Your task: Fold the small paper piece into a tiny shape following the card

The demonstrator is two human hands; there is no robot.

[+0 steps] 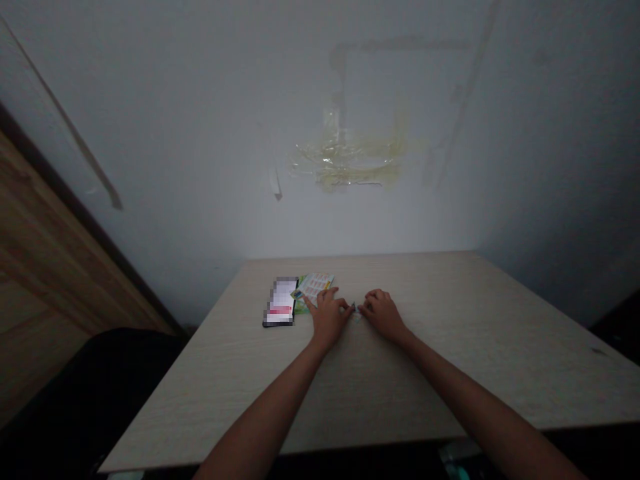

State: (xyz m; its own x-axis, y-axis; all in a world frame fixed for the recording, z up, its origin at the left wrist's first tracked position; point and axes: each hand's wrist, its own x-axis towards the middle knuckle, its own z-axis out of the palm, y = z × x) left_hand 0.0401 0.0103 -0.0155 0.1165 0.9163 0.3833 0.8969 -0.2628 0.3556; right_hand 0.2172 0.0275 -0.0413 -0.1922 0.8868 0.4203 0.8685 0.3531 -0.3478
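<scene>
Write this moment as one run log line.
left hand: at small dark object; right hand: beside same object; grip: unclear; black-edged rectangular phone: on pale wood-grain table

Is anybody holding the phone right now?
No, the phone lies on the table, apart from both the left hand and the right hand.

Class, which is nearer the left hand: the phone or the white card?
The white card: the left hand overlaps it in view, whereas the phone lies farther left.
</scene>
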